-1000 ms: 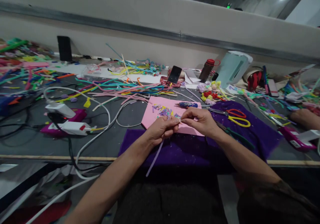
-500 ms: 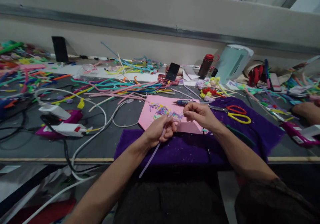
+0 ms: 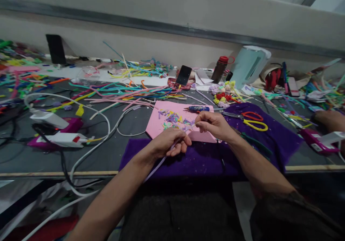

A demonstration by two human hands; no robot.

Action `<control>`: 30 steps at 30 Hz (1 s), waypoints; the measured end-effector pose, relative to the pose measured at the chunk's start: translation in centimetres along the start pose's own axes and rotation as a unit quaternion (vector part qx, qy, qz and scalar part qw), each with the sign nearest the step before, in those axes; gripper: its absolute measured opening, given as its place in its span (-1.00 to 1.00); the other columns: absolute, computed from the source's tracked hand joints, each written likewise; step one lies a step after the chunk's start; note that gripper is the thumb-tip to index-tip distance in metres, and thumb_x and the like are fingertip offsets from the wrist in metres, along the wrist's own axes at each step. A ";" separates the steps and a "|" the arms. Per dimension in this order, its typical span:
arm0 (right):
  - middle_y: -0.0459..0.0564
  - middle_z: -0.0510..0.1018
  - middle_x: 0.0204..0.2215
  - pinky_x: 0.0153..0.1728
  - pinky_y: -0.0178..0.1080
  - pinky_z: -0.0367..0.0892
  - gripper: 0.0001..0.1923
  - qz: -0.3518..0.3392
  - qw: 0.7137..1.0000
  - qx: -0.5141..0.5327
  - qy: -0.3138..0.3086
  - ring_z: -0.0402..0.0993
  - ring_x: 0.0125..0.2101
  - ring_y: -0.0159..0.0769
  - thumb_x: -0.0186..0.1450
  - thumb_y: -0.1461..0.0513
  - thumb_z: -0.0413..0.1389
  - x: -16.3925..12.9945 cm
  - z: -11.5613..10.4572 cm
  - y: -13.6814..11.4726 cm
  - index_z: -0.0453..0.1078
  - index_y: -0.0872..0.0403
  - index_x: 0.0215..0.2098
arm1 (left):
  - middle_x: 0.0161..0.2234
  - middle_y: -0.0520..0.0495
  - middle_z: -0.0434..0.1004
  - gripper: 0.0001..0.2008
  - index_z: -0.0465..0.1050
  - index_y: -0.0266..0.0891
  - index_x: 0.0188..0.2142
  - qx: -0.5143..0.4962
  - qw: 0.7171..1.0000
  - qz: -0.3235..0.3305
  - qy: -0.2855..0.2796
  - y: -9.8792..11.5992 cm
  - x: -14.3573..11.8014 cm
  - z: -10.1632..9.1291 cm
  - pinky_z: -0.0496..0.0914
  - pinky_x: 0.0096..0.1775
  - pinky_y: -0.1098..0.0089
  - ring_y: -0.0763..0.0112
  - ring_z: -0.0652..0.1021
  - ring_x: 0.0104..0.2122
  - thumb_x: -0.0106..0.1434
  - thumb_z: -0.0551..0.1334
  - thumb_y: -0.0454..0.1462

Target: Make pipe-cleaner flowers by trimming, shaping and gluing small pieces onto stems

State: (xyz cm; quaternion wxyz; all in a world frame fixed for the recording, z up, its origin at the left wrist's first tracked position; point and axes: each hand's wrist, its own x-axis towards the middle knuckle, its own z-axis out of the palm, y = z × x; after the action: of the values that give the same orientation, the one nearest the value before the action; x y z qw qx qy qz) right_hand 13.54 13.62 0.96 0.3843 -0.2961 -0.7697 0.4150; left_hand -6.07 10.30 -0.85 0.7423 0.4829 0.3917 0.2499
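Note:
My left hand [image 3: 174,143] is closed around a pale lilac pipe cleaner [image 3: 157,168], whose tail hangs down toward the table's front edge. To its right my right hand [image 3: 208,124] pinches with thumb and forefinger; whatever lies between the tips is too small to make out. Both hands are above a pink sheet [image 3: 152,122] strewn with short purple, yellow and green pipe cleaner pieces [image 3: 175,118]. Just behind my right hand a blue glue gun or similar pointed tool [image 3: 198,108] lies on the sheet. Scissors [image 3: 254,120] with red and yellow handles rest on a purple cloth [image 3: 145,156].
Long pipe cleaners [image 3: 129,92] lie across the back of the table. White cables [image 3: 88,162] and power sockets [image 3: 61,139] occupy the left. A phone [image 3: 183,75], a brown bottle [image 3: 219,69] and a mint-green container [image 3: 249,66] stand behind. Another person's hand [image 3: 330,120] is at far right.
The view has shifted slightly. My left hand has turned and dropped a little, and less of the lilac pipe cleaner's tail shows. My right hand keeps its pinch.

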 end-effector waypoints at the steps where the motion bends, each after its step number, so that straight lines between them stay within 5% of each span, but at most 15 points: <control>1: -0.15 0.37 -0.54 -0.58 -0.44 0.27 -0.90 -0.002 1.000 -0.003 -0.010 0.30 -0.59 -0.55 0.20 0.25 0.08 0.0 0.0 0.0 0.33 0.15 -0.44 | -0.71 -0.07 0.42 -0.74 0.43 -0.39 -0.53 0.007 1.000 -0.004 -0.006 0.0 0.0 0.0 0.01 -0.84 0.59 0.59 0.27 -0.86 0.10 0.04 -0.27; 10: -0.13 0.39 -0.51 -0.55 -0.42 0.31 -0.89 -0.005 0.998 -0.017 -0.064 0.32 -0.57 -0.53 0.22 0.24 0.08 -0.4 -0.1 0.5 0.35 0.15 -0.41 | -0.71 -0.05 0.43 -0.74 0.48 -0.37 -0.50 0.048 0.999 -0.008 -0.025 -0.3 0.0 0.2 0.03 -0.82 0.58 0.60 0.28 -0.85 0.09 0.06 -0.27; 21: -0.13 0.38 -0.52 -0.55 -0.41 0.29 -0.87 0.017 0.998 0.003 -0.056 0.32 -0.58 -0.52 0.21 0.22 0.09 -0.5 -0.5 0.0 0.35 0.14 -0.43 | -0.70 -0.02 0.41 -0.71 0.49 -0.35 -0.47 0.069 0.998 0.003 -0.013 -0.3 -0.3 0.4 -0.02 -0.81 0.59 0.64 0.25 -0.85 0.15 0.04 -0.25; 30: -0.15 0.36 -0.61 -0.61 -0.40 0.24 -0.79 0.062 0.988 0.131 -0.050 0.29 -0.64 -0.50 0.16 0.14 0.17 -0.5 0.0 0.7 0.34 0.15 -0.44 | -0.65 0.00 0.43 -0.72 0.44 -0.38 -0.40 -0.055 0.996 0.067 0.011 -0.2 -0.1 0.1 -0.10 -0.82 0.60 0.70 0.20 -0.86 0.15 0.15 -0.15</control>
State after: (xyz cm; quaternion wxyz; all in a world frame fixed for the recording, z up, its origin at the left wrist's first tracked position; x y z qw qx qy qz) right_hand 13.93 13.55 0.21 0.3550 -0.2690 -0.7068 0.5496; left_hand -6.03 10.10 -0.94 0.7451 0.4632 0.3526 0.3255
